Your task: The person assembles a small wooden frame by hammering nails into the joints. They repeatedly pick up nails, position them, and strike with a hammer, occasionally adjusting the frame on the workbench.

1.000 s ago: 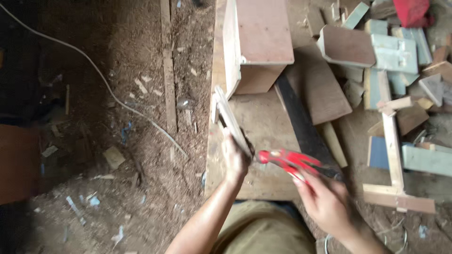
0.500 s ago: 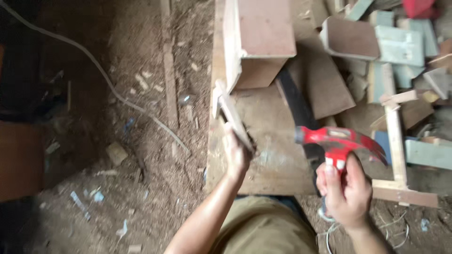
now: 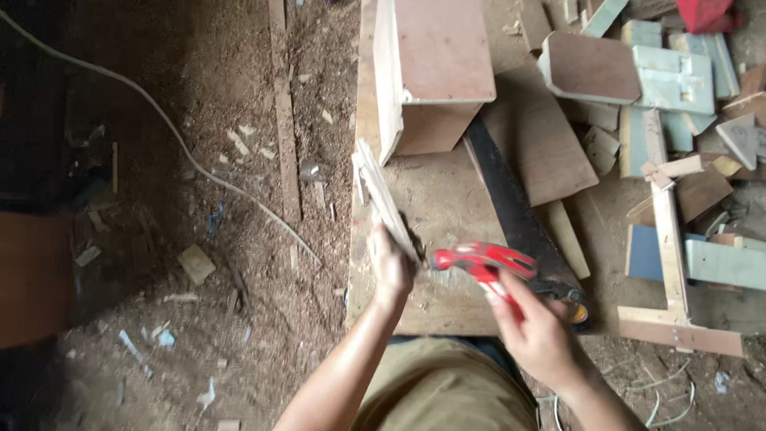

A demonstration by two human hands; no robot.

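Left hand (image 3: 391, 267) clamps strip (image 3: 383, 199) on edge – right hand (image 3: 538, 335) fisted on hammer (image 3: 483, 259), head at 3 o'clock of strip.

Single head-worn view, straight down, close above a plywood board (image 3: 447, 207) and littered floor (image 3: 199, 239).

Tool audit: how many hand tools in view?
2: a red hammer in the right hand, head near the left hand; a hand saw flat beside it. Scrap may hide others.
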